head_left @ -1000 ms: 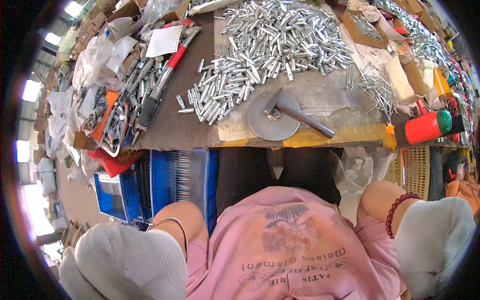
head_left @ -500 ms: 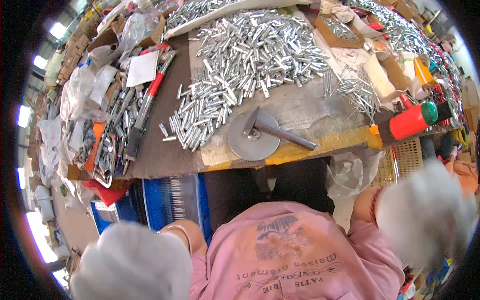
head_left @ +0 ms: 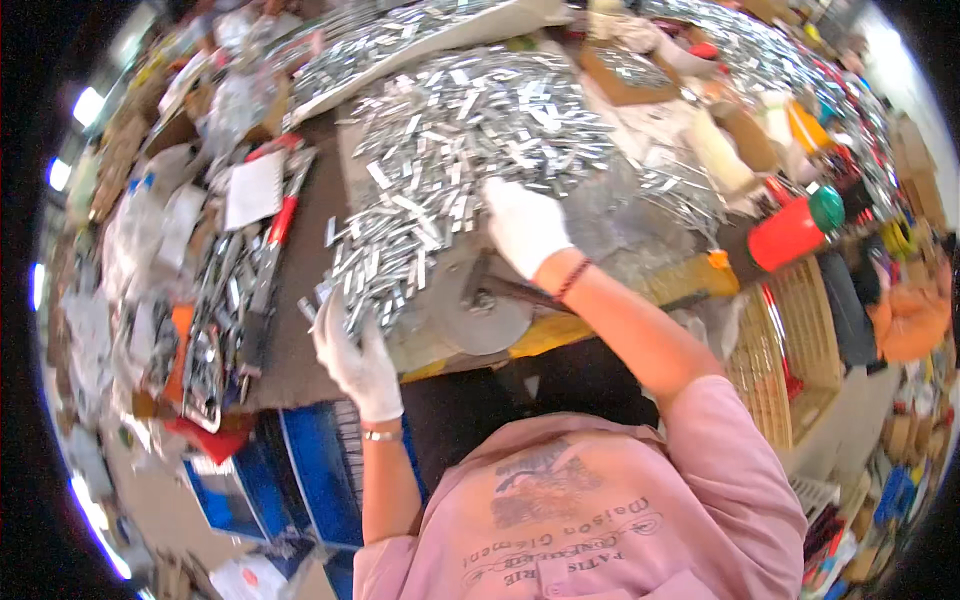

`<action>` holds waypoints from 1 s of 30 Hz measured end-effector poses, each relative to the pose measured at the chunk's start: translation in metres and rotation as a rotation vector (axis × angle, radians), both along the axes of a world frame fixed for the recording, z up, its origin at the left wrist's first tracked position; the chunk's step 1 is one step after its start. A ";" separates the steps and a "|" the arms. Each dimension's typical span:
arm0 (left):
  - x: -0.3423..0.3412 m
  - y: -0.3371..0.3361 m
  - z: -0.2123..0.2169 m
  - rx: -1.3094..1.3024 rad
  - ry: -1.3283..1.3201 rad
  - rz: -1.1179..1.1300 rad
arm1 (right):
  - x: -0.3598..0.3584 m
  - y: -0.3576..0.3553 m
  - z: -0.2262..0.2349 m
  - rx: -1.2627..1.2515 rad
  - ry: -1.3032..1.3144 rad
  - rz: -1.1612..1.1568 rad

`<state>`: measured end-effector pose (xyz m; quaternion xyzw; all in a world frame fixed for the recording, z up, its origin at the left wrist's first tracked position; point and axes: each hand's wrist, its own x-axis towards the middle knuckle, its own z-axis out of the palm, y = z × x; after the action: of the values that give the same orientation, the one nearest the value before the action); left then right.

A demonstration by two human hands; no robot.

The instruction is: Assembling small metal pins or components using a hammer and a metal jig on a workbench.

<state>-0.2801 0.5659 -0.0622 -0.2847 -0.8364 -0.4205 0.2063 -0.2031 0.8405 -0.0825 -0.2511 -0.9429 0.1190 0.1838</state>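
Note:
Both my hands wear white gloves and reach onto the workbench. My left hand (head_left: 355,360) is at the near left edge of a spread-out heap of short silvery metal sleeves (head_left: 480,120), thumb and fingers apart around a few of them. My right hand (head_left: 528,228) is over the middle of the heap, palm down; its fingertips are blurred and partly hidden, so a hold on any sleeve cannot be made out. Between my hands, a round metal disc (head_left: 490,330) lies near the front edge. A hammer (head_left: 510,290) rests across it, its handle partly behind my right wrist.
Long tools and a white paper (head_left: 254,190) lie on the left. Thin metal rods (head_left: 680,195), an open cardboard box (head_left: 740,150) and a red cylinder with a green end (head_left: 795,230) are on the right. Below the bench stand blue bins (head_left: 320,470) and a yellow crate (head_left: 785,370).
Both hands have moved from low at the sides, near my body, up and forward onto the bench. The view has shifted and tilted slightly; the hammer and disc still lie together.

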 end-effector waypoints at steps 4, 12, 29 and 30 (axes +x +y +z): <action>0.010 -0.004 0.007 -0.022 -0.186 -0.214 | 0.011 -0.023 0.019 -0.109 0.163 0.161; 0.031 0.040 0.023 -0.115 -0.248 -0.534 | 0.061 -0.055 0.062 -0.574 0.159 0.446; 0.041 0.041 0.002 -0.089 -0.026 -0.556 | 0.119 0.127 0.042 -0.169 -0.442 -0.432; 0.041 0.042 0.005 -0.106 -0.023 -0.581 | 0.131 0.126 0.039 -0.185 -0.381 -0.387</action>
<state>-0.2388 0.6077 -0.0571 -0.5179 -0.7428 -0.4211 0.0524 -0.0717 0.9662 -0.0439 -0.4598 -0.8802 0.1178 -0.0009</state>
